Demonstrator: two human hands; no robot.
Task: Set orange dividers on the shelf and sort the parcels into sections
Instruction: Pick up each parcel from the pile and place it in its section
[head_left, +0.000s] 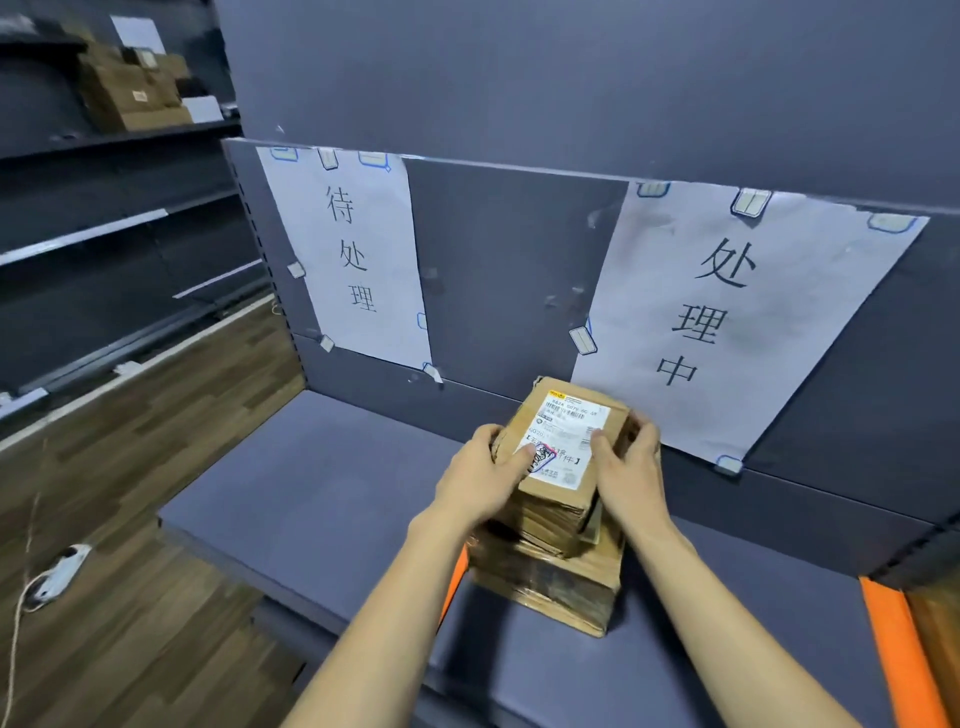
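A stack of brown cardboard parcels stands on the grey shelf (311, 483). The top parcel (563, 436) bears a white shipping label. My left hand (483, 478) grips its left edge with the thumb on the label. My right hand (628, 467) grips its right edge. Below it sit more small parcels and a larger bottom parcel (561, 587). An orange divider (453, 577) peeks out at the stack's left side, mostly hidden by my left forearm. A second orange divider (898, 654) lies on the shelf at the right.
Two paper signs are taped to the shelf's back panel, one on the left (353, 260) and one on the right (727, 312). Another shelf unit on the far left holds cardboard boxes (135, 88). A white power strip (57, 571) lies on the wooden floor.
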